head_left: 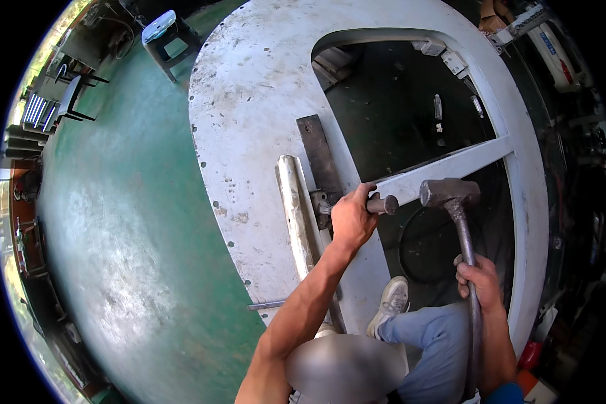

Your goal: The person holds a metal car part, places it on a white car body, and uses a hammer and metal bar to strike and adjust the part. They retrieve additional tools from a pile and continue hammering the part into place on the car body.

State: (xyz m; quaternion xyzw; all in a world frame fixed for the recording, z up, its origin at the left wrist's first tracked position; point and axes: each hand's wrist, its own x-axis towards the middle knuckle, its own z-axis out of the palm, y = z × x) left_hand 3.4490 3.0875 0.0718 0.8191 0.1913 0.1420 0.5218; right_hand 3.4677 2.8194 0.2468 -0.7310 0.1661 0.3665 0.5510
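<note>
My left hand (352, 219) is closed around a short, thick steel rod (384, 205) with a flared round end that points right. At the rod's other end is a small dark metal block (321, 204) beside a dark flat steel bar (318, 148). The fingers partly hide how these pieces meet. My right hand (479, 277) grips the metal handle of a sledgehammer (451, 193), whose head is raised to the right of the rod, apart from it. A worn silvery tube (293, 212) lies lengthwise left of the flat bar, on a large white metal panel (246, 101).
The panel has a big opening with a white crossbar (444, 167) spanning it. My shoe (392, 301) is at the opening's near left edge. A thin metal rod (266, 305) sticks out past the panel's left edge. A stool (170, 40) stands on the green floor (128, 202).
</note>
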